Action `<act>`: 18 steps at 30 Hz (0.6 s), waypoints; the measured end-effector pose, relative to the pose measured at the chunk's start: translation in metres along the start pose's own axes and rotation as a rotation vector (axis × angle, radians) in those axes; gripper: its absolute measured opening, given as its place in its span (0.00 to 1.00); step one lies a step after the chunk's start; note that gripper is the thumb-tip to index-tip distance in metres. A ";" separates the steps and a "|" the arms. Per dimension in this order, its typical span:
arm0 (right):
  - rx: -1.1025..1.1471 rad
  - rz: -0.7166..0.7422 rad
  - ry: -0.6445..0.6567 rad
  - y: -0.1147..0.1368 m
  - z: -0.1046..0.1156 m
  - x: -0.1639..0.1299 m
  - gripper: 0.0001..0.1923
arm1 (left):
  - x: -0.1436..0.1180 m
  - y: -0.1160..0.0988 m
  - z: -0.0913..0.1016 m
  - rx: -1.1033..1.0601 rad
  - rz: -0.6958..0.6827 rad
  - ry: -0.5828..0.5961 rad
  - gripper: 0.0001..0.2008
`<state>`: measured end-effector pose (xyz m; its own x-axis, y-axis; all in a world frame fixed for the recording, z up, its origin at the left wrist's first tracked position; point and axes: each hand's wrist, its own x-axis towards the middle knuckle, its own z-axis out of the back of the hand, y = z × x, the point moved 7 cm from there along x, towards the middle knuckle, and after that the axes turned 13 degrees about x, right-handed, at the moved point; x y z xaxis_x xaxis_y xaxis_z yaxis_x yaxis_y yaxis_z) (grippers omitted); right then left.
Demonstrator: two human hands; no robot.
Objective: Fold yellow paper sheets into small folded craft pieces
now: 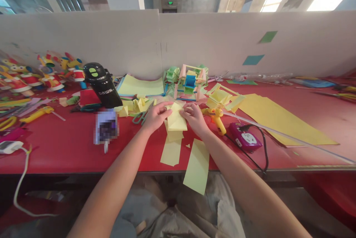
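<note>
A folded piece of pale yellow paper [177,119] is held up between my two hands, creases showing across its upper part. My left hand [158,115] pinches its left edge, and my right hand [194,115] pinches the right edge near the top. Below it lie a cut yellow strip [171,152] and another yellow sheet [197,164], which sticks out past the table's front edge. Green-handled scissors [139,118] rest beside my left hand, partly covered. A yellow glue gun [217,119] lies just right of my right hand.
A black bottle [102,86] stands at the left, with a blurred phone-like object [106,126] before it. Behind my hands is a paper-and-stick model [190,82]. A purple power socket [246,136] with a black cable and a large yellow sheet [286,121] lie at the right.
</note>
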<state>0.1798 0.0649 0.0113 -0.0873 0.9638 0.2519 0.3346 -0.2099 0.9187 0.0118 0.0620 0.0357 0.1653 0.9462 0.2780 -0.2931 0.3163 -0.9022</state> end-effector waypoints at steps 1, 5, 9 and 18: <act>-0.005 0.004 0.006 0.000 0.000 0.000 0.15 | 0.000 0.000 0.000 0.006 0.001 0.000 0.17; 0.085 -0.057 0.007 -0.003 -0.001 0.001 0.11 | 0.001 0.002 0.003 0.014 0.046 -0.027 0.11; 0.170 -0.103 0.036 -0.005 -0.004 0.000 0.17 | 0.002 0.007 0.005 -0.210 0.142 -0.007 0.11; -0.166 0.108 0.004 0.011 0.000 0.001 0.11 | 0.002 0.007 -0.002 -0.211 0.112 0.071 0.13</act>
<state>0.1837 0.0637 0.0211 -0.0630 0.9337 0.3523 0.1826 -0.3363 0.9239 0.0122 0.0661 0.0297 0.2111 0.9650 0.1557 -0.1109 0.1819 -0.9770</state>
